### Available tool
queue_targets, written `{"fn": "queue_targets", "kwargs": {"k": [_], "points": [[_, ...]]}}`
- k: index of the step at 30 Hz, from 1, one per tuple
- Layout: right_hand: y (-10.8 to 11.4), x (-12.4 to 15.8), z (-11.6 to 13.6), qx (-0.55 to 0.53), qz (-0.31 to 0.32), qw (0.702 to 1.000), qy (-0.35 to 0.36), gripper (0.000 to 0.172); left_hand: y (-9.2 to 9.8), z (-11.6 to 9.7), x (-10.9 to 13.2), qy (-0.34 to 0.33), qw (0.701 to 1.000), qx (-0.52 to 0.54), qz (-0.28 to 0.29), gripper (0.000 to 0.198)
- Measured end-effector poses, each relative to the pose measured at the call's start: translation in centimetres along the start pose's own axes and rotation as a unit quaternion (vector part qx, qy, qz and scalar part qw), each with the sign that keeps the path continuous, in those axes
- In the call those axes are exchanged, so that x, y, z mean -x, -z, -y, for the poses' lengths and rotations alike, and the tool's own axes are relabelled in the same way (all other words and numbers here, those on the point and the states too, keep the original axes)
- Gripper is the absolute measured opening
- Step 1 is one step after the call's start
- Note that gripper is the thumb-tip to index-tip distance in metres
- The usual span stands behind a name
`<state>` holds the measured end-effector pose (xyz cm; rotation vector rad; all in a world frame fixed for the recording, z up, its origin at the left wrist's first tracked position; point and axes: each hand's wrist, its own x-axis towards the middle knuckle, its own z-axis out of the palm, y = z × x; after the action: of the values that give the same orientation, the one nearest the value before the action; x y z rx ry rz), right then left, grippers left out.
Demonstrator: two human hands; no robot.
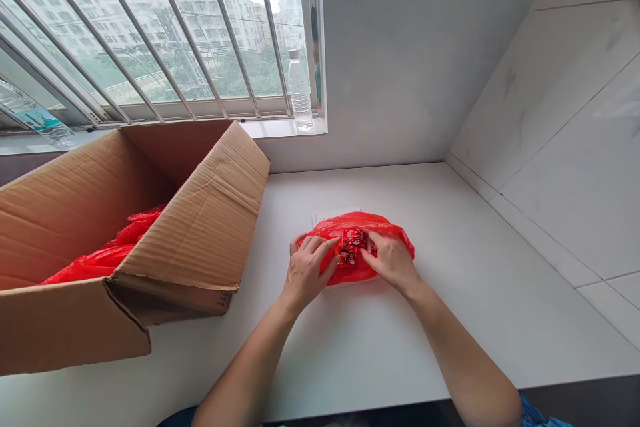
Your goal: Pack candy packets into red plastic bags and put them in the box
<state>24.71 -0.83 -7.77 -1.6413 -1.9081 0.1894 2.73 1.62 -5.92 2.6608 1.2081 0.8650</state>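
Note:
A thin red plastic bag (357, 219) lies spread on the white tabletop, its mouth facing up. Small shiny red packets (349, 257) with printed figures and white lettering show in its middle. My left hand (309, 268) grips the bag's left side, fingers curled over the film and the thumb close to the packets. From the right, my right hand (394, 260) reaches in with thumb and index finger on either side of a small red packet (374, 249); its other fingers are partly hidden in the bag. Something white and flat shows beneath the bag.
An open cardboard box (200, 213) stands at the left with red plastic bags (113, 253) inside. On the sill of the barred window are an upright clear bottle (300, 93) and a tilted one (44, 121). A tiled wall (565, 147) bounds the right side.

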Motion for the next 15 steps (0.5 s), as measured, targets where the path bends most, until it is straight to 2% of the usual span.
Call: {"fn": "queue_targets", "kwargs": {"k": [3,5,8,12,15], "points": [[0.6,0.4,1.1,-0.068,-0.003,0.995,0.071,0.047,-0.1,0.1,0.1,0.041,0.997,0.057,0.009,0.037],[0.7,0.6,1.5,-0.079,0.01,0.991,0.105,0.05,-0.3,0.4,0.3,0.076,0.99,0.113,0.022,0.049],[0.8,0.7,1.9,-0.095,0.022,0.988,0.117,0.049,-0.6,0.7,0.4,0.119,0.975,0.187,0.034,0.063],[1.3,0.7,2.0,-0.15,0.008,0.985,0.083,0.052,-0.5,0.9,0.3,0.153,0.952,0.266,0.018,0.065],[1.7,0.7,1.8,-0.245,0.038,0.969,-0.017,0.057,-0.1,0.8,0.1,0.159,0.945,0.287,0.008,0.064]]}}
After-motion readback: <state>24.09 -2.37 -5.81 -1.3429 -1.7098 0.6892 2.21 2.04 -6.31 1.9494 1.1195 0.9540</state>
